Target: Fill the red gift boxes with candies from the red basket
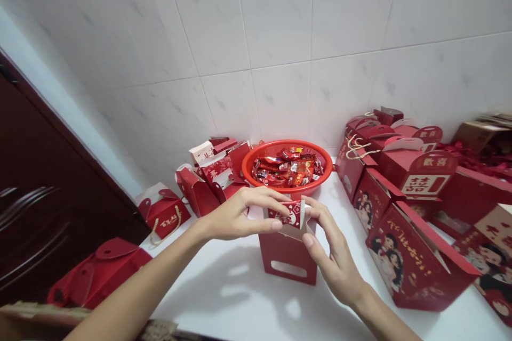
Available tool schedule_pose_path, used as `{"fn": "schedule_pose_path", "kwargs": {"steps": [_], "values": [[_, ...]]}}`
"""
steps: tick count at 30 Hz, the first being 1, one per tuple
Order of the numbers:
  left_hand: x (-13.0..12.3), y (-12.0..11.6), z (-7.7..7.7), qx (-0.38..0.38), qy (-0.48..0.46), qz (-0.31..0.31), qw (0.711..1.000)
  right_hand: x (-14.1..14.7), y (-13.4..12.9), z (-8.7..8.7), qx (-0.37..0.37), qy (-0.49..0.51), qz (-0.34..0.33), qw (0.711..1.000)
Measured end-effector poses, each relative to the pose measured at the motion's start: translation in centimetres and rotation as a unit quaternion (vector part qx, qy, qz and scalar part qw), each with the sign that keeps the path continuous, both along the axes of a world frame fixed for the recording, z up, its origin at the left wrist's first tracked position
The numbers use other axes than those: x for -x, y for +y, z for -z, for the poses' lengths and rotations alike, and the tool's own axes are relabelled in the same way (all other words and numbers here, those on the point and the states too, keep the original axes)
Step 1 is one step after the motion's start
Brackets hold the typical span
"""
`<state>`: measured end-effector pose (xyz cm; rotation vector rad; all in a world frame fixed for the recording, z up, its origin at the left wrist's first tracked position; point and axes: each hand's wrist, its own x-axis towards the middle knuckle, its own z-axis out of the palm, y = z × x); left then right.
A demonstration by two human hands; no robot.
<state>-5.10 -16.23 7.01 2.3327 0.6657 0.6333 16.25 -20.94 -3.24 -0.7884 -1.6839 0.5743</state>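
Note:
A red gift box (pixel 288 258) with a slot cut in its front stands on the white table, its top unfolded. Just over its mouth is a small red-and-white printed packet (pixel 296 214), whose lower part meets the box opening. Coming from the left, my left hand (pixel 252 213) holds the packet, fingers across its face and thumb below. My right hand (pixel 330 248) curves round the right side of the box rim, thumb and fingers apart, index fingertip close to the packet's edge. Directly behind the box is a red plastic basket (pixel 288 190) heaped with wrapped candies (pixel 286 168).
Several red gift boxes (pixel 418 256) with couple pictures and handles crowd the right side. More boxes (pixel 218 170) stand at back left, with a corded box (pixel 164 213) and another red box (pixel 102 272) nearer. A tiled wall (pixel 280 101) closes the back; a dark door (pixel 44 213) is at left.

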Motion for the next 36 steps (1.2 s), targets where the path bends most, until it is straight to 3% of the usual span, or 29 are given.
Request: {"fn": "schedule_pose_path", "kwargs": {"steps": [8, 12, 16, 19, 24, 28, 31, 33, 36], "values": [[-0.1, -0.5, -0.8, 0.012, 0.063, 0.027, 0.998, 0.0, 0.0, 0.2, -0.01, 0.014, -0.002, 1.0], [-0.1, -0.3, -0.6, 0.028, 0.011, 0.012, 0.999, 0.0, -0.1, 0.0, -0.016, 0.016, -0.002, 1.0], [-0.4, -0.6, -0.2, -0.024, 0.089, -0.006, 0.996, 0.1, -0.3, 0.0, -0.013, 0.014, 0.002, 1.0], [-0.2, 0.0, -0.4, -0.014, 0.073, -0.014, 0.997, 0.1, -0.3, 0.2, -0.012, 0.015, 0.001, 1.0], [0.8, 5.1, -0.9, -0.022, 0.018, -0.098, 0.995, 0.3, -0.2, 0.6, -0.015, 0.018, 0.014, 1.0], [0.3, 10.7, -0.1, -0.026, 0.169, -0.165, 0.971, 0.3, -0.3, 0.7, -0.021, 0.016, 0.005, 1.0], [-0.8, 13.8, 1.2, 0.01, 0.317, -0.188, 0.929, 0.3, -0.4, 0.7, -0.026, 0.014, 0.011, 0.999], [-1.6, 15.2, 2.2, 0.044, 0.355, -0.196, 0.913, 0.3, -0.4, 0.8, -0.028, 0.012, 0.016, 0.999], [-2.4, 16.6, 4.1, 0.07, 0.35, -0.201, 0.912, 0.3, -0.4, 0.9, -0.032, 0.011, 0.013, 0.999]]}}
